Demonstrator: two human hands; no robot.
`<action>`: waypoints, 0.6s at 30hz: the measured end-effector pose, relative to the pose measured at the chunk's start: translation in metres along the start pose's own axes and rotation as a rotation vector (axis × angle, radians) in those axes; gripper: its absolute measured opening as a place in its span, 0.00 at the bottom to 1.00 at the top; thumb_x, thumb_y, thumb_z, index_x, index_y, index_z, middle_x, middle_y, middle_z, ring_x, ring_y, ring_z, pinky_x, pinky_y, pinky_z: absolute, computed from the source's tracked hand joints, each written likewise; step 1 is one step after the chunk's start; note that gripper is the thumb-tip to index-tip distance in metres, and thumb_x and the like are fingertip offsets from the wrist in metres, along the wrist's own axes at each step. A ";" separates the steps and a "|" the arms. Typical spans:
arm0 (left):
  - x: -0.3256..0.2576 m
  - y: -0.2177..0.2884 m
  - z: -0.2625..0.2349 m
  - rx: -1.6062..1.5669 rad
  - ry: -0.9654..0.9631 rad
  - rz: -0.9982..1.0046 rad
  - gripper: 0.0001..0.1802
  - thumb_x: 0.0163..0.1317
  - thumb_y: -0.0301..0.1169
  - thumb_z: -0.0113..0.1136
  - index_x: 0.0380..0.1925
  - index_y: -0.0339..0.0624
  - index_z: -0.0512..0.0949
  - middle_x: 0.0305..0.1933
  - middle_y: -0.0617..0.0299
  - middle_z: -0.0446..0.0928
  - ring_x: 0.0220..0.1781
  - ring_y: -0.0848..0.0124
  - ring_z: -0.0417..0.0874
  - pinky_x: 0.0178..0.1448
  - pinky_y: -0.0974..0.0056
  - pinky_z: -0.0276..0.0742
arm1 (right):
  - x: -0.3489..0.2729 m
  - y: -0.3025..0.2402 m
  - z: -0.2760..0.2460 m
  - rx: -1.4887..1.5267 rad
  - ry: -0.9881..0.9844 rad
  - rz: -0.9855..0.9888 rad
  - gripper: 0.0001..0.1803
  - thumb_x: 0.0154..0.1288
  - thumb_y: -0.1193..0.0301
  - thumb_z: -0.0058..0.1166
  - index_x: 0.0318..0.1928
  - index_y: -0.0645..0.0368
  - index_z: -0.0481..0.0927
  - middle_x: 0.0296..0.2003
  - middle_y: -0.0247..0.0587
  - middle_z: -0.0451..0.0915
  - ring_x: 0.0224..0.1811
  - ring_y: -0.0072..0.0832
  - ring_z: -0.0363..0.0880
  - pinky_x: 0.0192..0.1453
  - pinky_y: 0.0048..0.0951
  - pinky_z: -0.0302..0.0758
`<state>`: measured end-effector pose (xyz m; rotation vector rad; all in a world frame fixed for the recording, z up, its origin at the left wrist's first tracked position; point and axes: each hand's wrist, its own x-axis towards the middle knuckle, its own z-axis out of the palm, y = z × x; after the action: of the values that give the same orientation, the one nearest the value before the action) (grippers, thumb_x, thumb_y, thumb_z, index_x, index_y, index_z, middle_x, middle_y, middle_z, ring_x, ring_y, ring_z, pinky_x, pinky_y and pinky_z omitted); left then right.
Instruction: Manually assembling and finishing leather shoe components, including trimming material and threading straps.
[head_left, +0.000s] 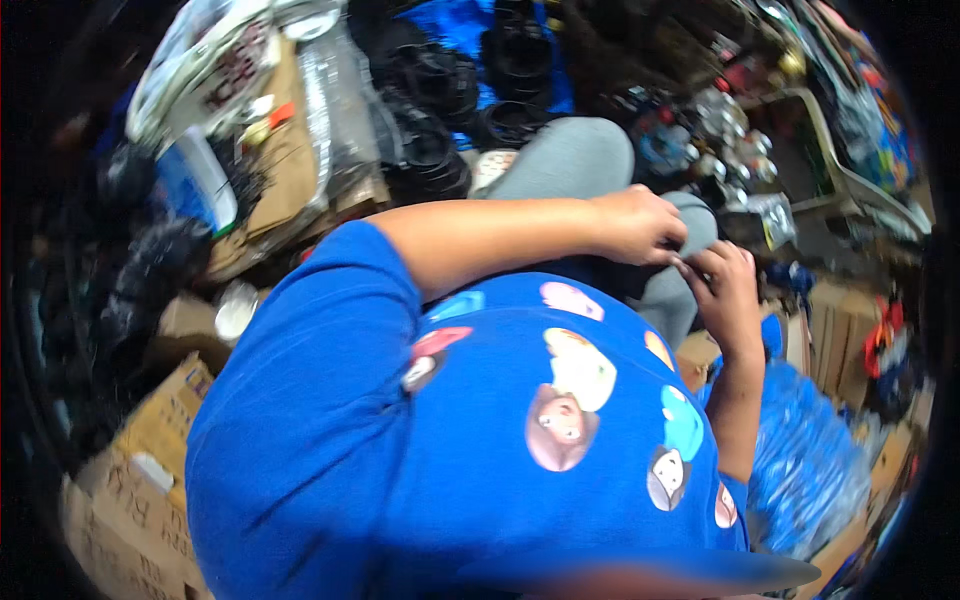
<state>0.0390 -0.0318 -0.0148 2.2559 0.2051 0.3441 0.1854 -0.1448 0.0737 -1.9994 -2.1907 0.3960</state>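
Observation:
My left hand reaches across my blue printed shirt and rests over my grey-trousered knee, fingers curled down. My right hand comes up from the lower right, its fingertips meeting those of the left hand. Both hands pinch at the same spot near the knee. Whatever lies between the fingers is too small or hidden to make out.
Black round rubber parts lie on a blue sheet ahead. Cardboard boxes stand at the lower left, a clear plastic bag at the upper left. Blue plastic packs pile at the right. Small metal items crowd the upper right.

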 end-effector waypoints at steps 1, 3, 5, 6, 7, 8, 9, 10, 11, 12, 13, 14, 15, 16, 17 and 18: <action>0.000 0.001 -0.001 0.003 -0.003 0.011 0.13 0.54 0.44 0.62 0.33 0.48 0.79 0.39 0.58 0.76 0.45 0.62 0.77 0.51 0.54 0.65 | -0.003 0.003 0.001 0.028 0.007 -0.011 0.07 0.52 0.67 0.59 0.26 0.57 0.79 0.26 0.39 0.73 0.35 0.38 0.72 0.43 0.37 0.63; 0.000 0.011 -0.004 0.023 -0.055 0.077 0.13 0.54 0.44 0.62 0.33 0.48 0.79 0.39 0.59 0.76 0.44 0.62 0.76 0.51 0.54 0.65 | -0.012 0.007 0.005 0.074 0.025 0.006 0.06 0.52 0.68 0.59 0.27 0.56 0.79 0.26 0.38 0.73 0.35 0.37 0.72 0.44 0.37 0.63; -0.002 0.020 -0.010 0.049 -0.103 0.126 0.13 0.54 0.43 0.62 0.33 0.48 0.79 0.38 0.59 0.75 0.43 0.62 0.76 0.51 0.54 0.64 | -0.014 0.004 0.000 0.084 -0.004 0.072 0.06 0.53 0.68 0.59 0.28 0.56 0.80 0.26 0.38 0.74 0.36 0.37 0.72 0.45 0.36 0.62; -0.004 0.024 -0.014 0.073 -0.100 0.102 0.12 0.54 0.42 0.62 0.33 0.48 0.79 0.38 0.60 0.75 0.43 0.63 0.76 0.52 0.54 0.63 | -0.013 0.003 -0.002 0.097 -0.040 0.056 0.06 0.53 0.67 0.59 0.28 0.56 0.80 0.27 0.37 0.74 0.36 0.36 0.73 0.45 0.36 0.63; -0.004 0.024 -0.015 0.096 -0.099 0.077 0.11 0.54 0.41 0.62 0.32 0.48 0.79 0.38 0.61 0.75 0.43 0.63 0.75 0.52 0.54 0.62 | -0.012 0.004 -0.004 0.113 -0.077 0.040 0.06 0.53 0.67 0.59 0.28 0.56 0.81 0.28 0.37 0.75 0.37 0.36 0.73 0.45 0.36 0.63; -0.008 0.022 -0.014 0.082 -0.115 0.093 0.11 0.54 0.41 0.62 0.32 0.48 0.79 0.38 0.61 0.75 0.43 0.63 0.75 0.52 0.54 0.62 | -0.009 0.003 -0.007 0.200 -0.142 0.046 0.08 0.53 0.66 0.59 0.30 0.57 0.81 0.29 0.38 0.76 0.39 0.37 0.74 0.47 0.39 0.63; -0.012 0.021 -0.013 0.041 -0.108 0.130 0.10 0.54 0.39 0.61 0.32 0.48 0.79 0.38 0.62 0.75 0.43 0.64 0.75 0.53 0.54 0.61 | -0.008 0.004 -0.009 0.199 -0.143 0.066 0.08 0.53 0.66 0.59 0.30 0.57 0.81 0.29 0.38 0.76 0.39 0.37 0.74 0.47 0.39 0.63; -0.016 0.018 -0.012 0.002 -0.100 0.161 0.08 0.53 0.37 0.61 0.32 0.48 0.79 0.38 0.63 0.75 0.44 0.64 0.75 0.54 0.54 0.60 | -0.007 0.007 -0.009 0.294 -0.181 0.072 0.08 0.53 0.67 0.59 0.30 0.58 0.82 0.29 0.39 0.77 0.39 0.37 0.74 0.46 0.40 0.65; -0.019 0.016 -0.012 -0.023 -0.125 0.140 0.08 0.51 0.34 0.61 0.31 0.47 0.79 0.38 0.63 0.75 0.44 0.65 0.74 0.55 0.54 0.60 | -0.005 0.011 -0.009 0.392 -0.220 0.075 0.08 0.53 0.68 0.59 0.31 0.59 0.82 0.29 0.40 0.77 0.39 0.38 0.75 0.45 0.41 0.67; -0.021 0.014 -0.013 -0.059 -0.120 0.131 0.07 0.50 0.33 0.61 0.31 0.47 0.79 0.38 0.63 0.75 0.44 0.65 0.74 0.55 0.54 0.59 | 0.000 0.018 -0.013 0.424 -0.207 0.054 0.07 0.53 0.70 0.59 0.30 0.60 0.82 0.28 0.42 0.77 0.36 0.40 0.76 0.42 0.37 0.71; -0.024 0.013 -0.014 -0.095 -0.113 0.118 0.07 0.50 0.33 0.61 0.30 0.47 0.80 0.38 0.63 0.75 0.44 0.66 0.74 0.56 0.55 0.59 | 0.004 0.028 -0.011 0.460 -0.154 0.036 0.06 0.53 0.72 0.59 0.31 0.61 0.82 0.29 0.43 0.77 0.33 0.38 0.76 0.38 0.32 0.72; -0.027 0.012 -0.017 -0.106 -0.117 0.116 0.07 0.50 0.33 0.61 0.30 0.47 0.80 0.38 0.63 0.75 0.44 0.66 0.74 0.56 0.55 0.59 | 0.007 0.039 -0.009 0.504 -0.104 0.068 0.06 0.53 0.72 0.59 0.32 0.61 0.83 0.28 0.42 0.76 0.34 0.35 0.76 0.38 0.31 0.72; -0.028 0.011 -0.020 -0.124 -0.112 0.106 0.07 0.50 0.32 0.61 0.30 0.46 0.80 0.38 0.64 0.75 0.44 0.66 0.74 0.56 0.56 0.58 | 0.011 0.051 -0.006 0.548 -0.052 0.106 0.07 0.54 0.72 0.59 0.33 0.61 0.83 0.28 0.41 0.76 0.34 0.32 0.77 0.39 0.29 0.72; -0.031 0.010 -0.023 -0.138 -0.104 0.089 0.06 0.51 0.32 0.61 0.30 0.46 0.80 0.38 0.65 0.76 0.44 0.67 0.74 0.57 0.57 0.57 | 0.019 0.062 -0.006 0.627 -0.114 0.205 0.08 0.57 0.72 0.57 0.36 0.63 0.82 0.31 0.39 0.77 0.37 0.26 0.76 0.44 0.26 0.71; -0.034 0.007 -0.025 -0.147 -0.107 0.081 0.06 0.51 0.32 0.61 0.30 0.46 0.80 0.38 0.65 0.76 0.44 0.67 0.74 0.57 0.57 0.57 | 0.028 0.078 0.002 0.722 -0.150 0.296 0.10 0.60 0.70 0.56 0.38 0.64 0.81 0.32 0.37 0.78 0.38 0.23 0.75 0.45 0.25 0.71; -0.035 0.004 -0.026 -0.175 -0.109 0.042 0.06 0.50 0.32 0.61 0.30 0.45 0.80 0.38 0.66 0.77 0.44 0.68 0.74 0.57 0.57 0.56 | 0.038 0.094 0.010 0.756 -0.179 0.327 0.11 0.61 0.68 0.56 0.39 0.64 0.81 0.32 0.36 0.78 0.39 0.22 0.75 0.45 0.25 0.71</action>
<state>-0.0028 -0.0246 -0.0017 2.1010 0.0674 0.2507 0.2684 -0.1011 0.0340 -1.8865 -1.4286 1.2610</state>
